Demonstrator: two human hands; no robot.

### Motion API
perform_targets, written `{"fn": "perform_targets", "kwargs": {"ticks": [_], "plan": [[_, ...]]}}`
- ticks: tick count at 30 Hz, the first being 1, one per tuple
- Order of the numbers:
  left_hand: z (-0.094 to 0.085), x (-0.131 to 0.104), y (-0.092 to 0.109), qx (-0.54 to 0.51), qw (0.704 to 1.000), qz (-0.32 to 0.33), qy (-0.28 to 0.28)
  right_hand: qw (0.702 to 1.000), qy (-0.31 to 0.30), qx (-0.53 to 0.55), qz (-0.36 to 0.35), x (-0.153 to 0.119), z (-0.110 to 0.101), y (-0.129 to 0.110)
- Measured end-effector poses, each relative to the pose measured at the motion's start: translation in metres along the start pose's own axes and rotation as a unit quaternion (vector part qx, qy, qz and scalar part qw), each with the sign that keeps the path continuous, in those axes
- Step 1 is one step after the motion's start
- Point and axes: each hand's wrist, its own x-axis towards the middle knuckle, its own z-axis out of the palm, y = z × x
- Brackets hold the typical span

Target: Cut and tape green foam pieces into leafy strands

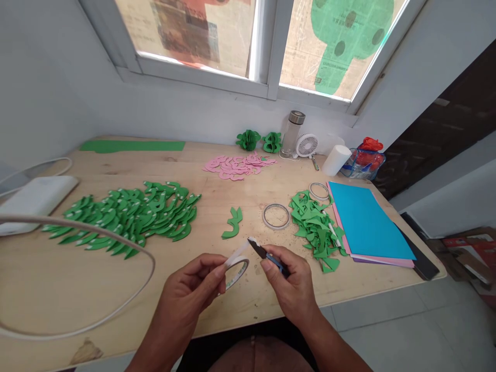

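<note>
My left hand (196,289) pinches a roll of white tape (237,276), with a short strip pulled out toward the right. My right hand (292,281) is closed around a small cutter with a dark blade and blue handle (273,260); its tip touches or nearly touches the free end of the strip. Just beyond the hands, a curved green cut-out (233,225) lies by itself on the wooden table (217,199). An empty-looking tape ring (276,216) rests to its right. Many green cut-outs with small white patches (135,214) are spread at the left.
Green scraps (318,227) and another ring (319,191) lie beside blue sheets (368,219) at the right. Pink cut-outs (238,165), a bottle (292,134) and a fan (307,145) stand or lie farther back. A pale cable (149,279) loops at left.
</note>
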Motion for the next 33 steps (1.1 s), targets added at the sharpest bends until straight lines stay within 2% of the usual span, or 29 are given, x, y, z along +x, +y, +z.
{"fn": "perform_targets", "kwargs": {"ticks": [11,20,33], "plan": [[-0.0054,0.0006,-0.0035,0.008,1.000,-0.001,-0.013,0.998,0.027,-0.050,-0.041,0.0011,-0.0007,-0.0026],[-0.0059,0.0015,-0.0051,-0.020,1.000,0.016,0.009,1.000,0.004,-0.016,0.008,0.0032,0.0023,-0.0036],[-0.0038,0.0003,-0.0084,-0.020,0.999,0.020,-0.020,0.997,-0.035,0.043,0.053,0.0012,0.0021,-0.0074]]}}
